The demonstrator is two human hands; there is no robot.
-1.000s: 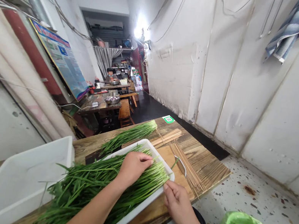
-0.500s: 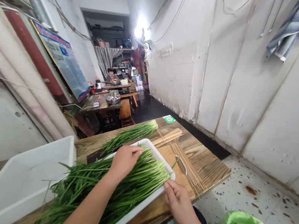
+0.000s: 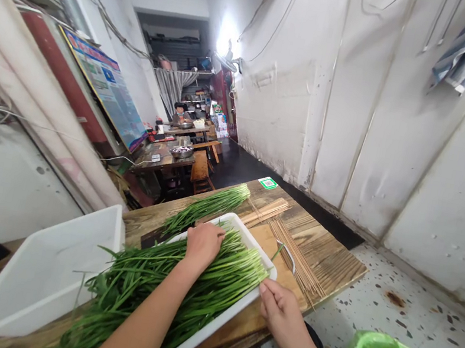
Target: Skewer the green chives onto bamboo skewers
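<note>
The left hand (image 3: pixel 202 248) curls over chives (image 3: pixel 231 282) in the white tray (image 3: pixel 251 240), grip hidden from me, while the right hand (image 3: pixel 282 311), fingers (image 3: pixel 268 296) seemingly pinched on their pale ends (image 3: pixel 256 268), perhaps helps them lie even.

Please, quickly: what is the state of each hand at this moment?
Left hand: curled over the green stalks; its grip cannot be told.
Right hand: closed in a pinch at the stalks' pale ends; whether it holds any cannot be told.
</note>
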